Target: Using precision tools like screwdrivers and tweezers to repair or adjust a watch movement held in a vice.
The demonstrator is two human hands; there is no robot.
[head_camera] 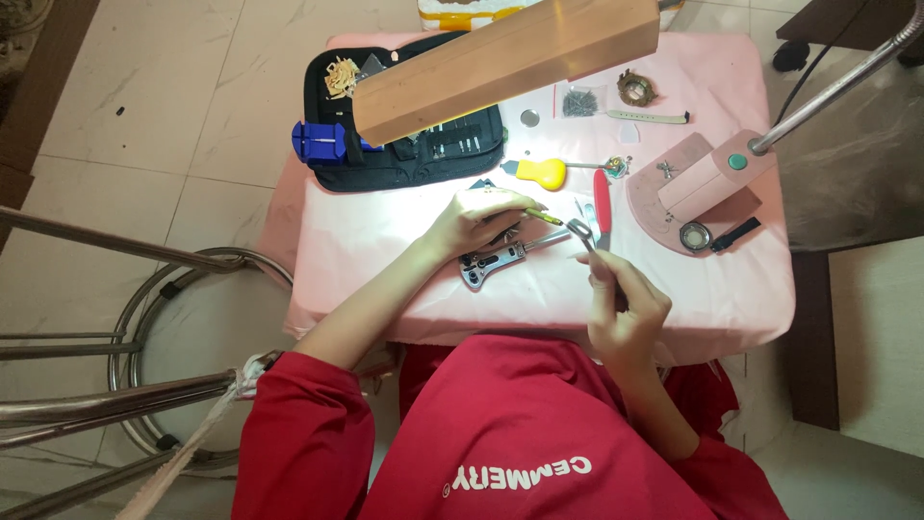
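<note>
Holding a thin yellow-tipped tool [542, 217] in your left hand [476, 220], fingers pinched on it, you meet the metal tweezers [582, 231] clenched in your right hand [624, 306], just above the silver case wrench [496, 262] on the desk [385, 250]. Any tiny part between the tips could spring away if your pinch slips.

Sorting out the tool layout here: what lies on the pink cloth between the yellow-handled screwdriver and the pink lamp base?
In the head view, a red-handled tool lies between the screwdriver and the lamp base, with a small metal watch part at the screwdriver's tip.
</note>
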